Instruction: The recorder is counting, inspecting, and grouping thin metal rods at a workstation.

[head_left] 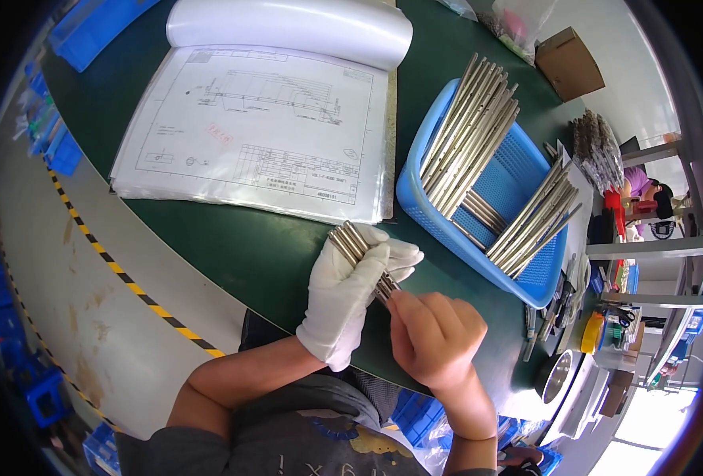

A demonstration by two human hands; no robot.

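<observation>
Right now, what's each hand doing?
Left hand, white-gloved: closed around a bundle of metal rods.
Right hand, bare: pinching the bundle's near end.

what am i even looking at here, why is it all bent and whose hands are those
This is one picture from a wide fisheye camera worn on a person's head, looking down at their own hands, so straight edges curve near the rim. There is no machine. The left hand wears a white glove and grips a bundle of thin metal rods. The bare right hand pinches the near end of that bundle. They work over a dark green table. On it lie an open binder with a technical drawing and a blue plastic basket holding many more metal rods. Shelves with small items stand at the right.
</observation>
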